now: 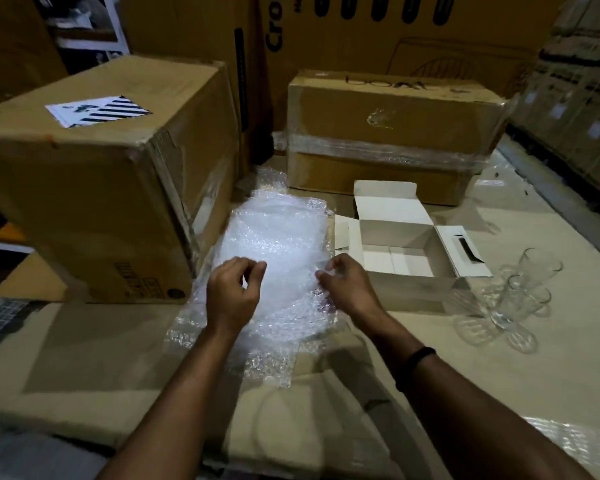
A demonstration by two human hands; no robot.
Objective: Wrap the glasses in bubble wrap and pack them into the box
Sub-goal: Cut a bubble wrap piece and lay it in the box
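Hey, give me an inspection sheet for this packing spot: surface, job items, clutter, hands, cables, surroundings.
Surface: flattened cardboard sheets, overlapping.
Job's things: bubble wrap spread in the centre; white box open to its right, no glasses visible inside; glasses clustered unwrapped, right of the box.
Clutter: large carton on the left; stretch-wrapped carton behind; loose wrap scrap at near right.
Grips: left hand curled over the bubble wrap, hold unclear; right hand pinches its edge.
Cables: nothing seen.
Surroundings: stacked cartons behind, dim light.
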